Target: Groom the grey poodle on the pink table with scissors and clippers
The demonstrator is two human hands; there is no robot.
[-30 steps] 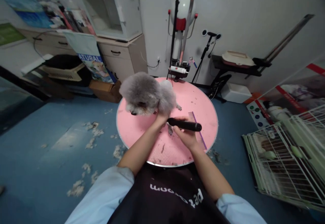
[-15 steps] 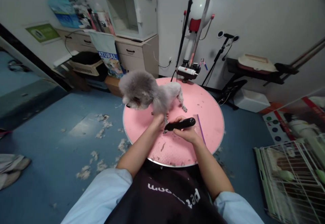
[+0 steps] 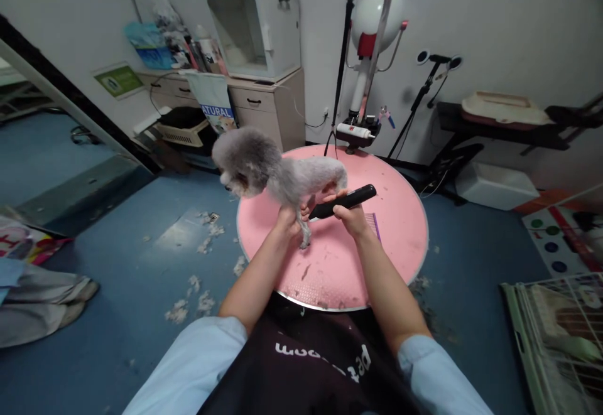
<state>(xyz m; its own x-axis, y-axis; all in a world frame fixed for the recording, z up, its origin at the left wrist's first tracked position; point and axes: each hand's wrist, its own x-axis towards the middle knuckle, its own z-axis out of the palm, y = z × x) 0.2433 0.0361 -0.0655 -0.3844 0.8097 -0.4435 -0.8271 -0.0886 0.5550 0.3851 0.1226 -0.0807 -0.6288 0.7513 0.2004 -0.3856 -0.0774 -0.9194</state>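
Note:
A small grey dog (image 3: 277,173) stands on the round pink grooming table (image 3: 396,226), head to the left. My left hand (image 3: 287,219) is closed round one of its front legs, just above the tabletop. My right hand (image 3: 349,215) grips a black hair clipper (image 3: 348,201), whose blade end points left at the dog's belly and front leg. A purple comb (image 3: 374,223) lies on the table, partly hidden behind my right hand.
Clumps of cut fur (image 3: 198,277) litter the blue floor at left. A stand dryer (image 3: 372,32) rises behind the table, with a cabinet (image 3: 268,104) at back left. A black bench (image 3: 494,129) stands at right, a wire cage (image 3: 560,333) at lower right.
The view has swung so the table sits further right. The dog has turned more side-on. My right hand has lifted the clipper from near the tabletop up toward the dog's belly.

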